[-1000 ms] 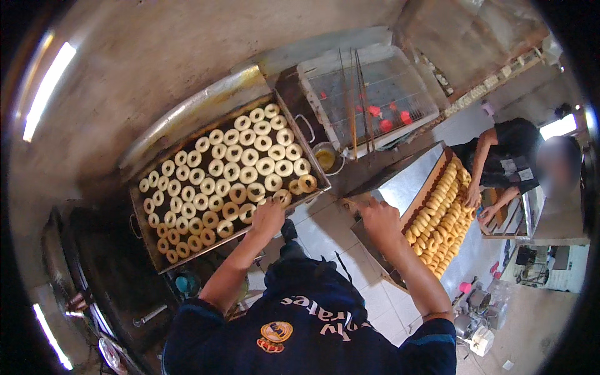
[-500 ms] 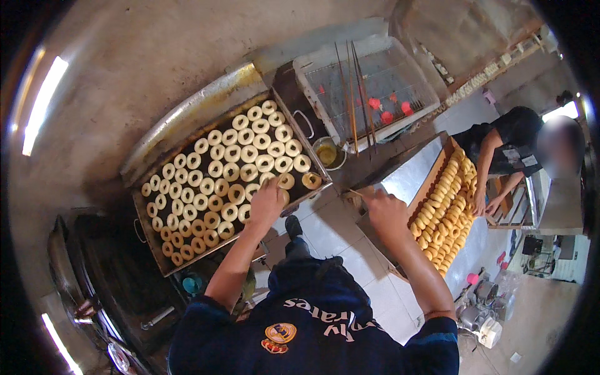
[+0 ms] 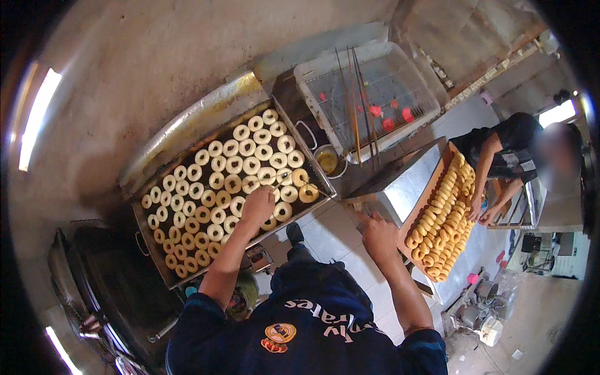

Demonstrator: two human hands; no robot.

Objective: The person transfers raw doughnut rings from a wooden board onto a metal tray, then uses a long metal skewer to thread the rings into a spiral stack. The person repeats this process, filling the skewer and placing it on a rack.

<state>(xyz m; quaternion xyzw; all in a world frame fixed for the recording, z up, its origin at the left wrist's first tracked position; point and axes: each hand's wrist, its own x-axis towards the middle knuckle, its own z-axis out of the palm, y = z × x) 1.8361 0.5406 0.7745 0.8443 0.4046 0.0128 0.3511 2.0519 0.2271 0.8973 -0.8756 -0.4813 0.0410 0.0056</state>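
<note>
Left hand (image 3: 259, 205): fingers closed on a thin, light-coloured stick (image 3: 282, 180), above the near edge of a rectangular metal pan (image 3: 317, 167). Pale, ring-shaped dough pieces (image 3: 251, 160) lie in rows within the pan, several near its right corner more golden. Right hand (image 3: 380, 236): fingers curled, between pan and counter (image 3: 412, 172); whether it grips anything cannot be told. At right, golden-brown rings (image 3: 440, 219) are heaped in lines beside a co-worker's hands (image 3: 476, 206).
</note>
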